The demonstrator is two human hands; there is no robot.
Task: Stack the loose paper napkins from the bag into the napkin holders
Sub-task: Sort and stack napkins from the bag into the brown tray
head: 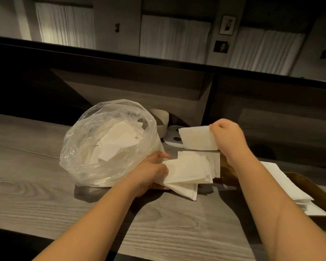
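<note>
The right hand [227, 136] is curled, pinching a single folded napkin [198, 137] by its right edge and holding it lifted above the rest, apparently so it can be squared up or added to the bundle. The left hand [152, 173] grips a fanned bundle of napkins [190, 172] at its left end. The sheets splay out unevenly and one corner droops toward the counter [45, 166], so the grip looks like a gathering hold, not a finished stack.

Just left of the left hand stands the clear plastic bag [105, 140], mouth open and upward, with more loose napkins [118, 142] lying inside. Its open mouth keeps them within easy reach. The bag touches or nearly touches the back of the left hand.

Behind the lifted napkin lies a pale flat plate with dark holes [172, 137]. Whether it belongs to a napkin holder cannot be told. A pale rounded container [162, 119] sits behind the bag, partly hidden.

At the right edge, a brown tray [309, 182] holds a squared pile of napkins [282, 183], presumably a holder already being filled.

Judgement: napkins remain in the bag, so the task is partly done.

No brand, label or legible writing is visible. The small framed pictures [227, 25] on the far wall are too dim to read.
</note>
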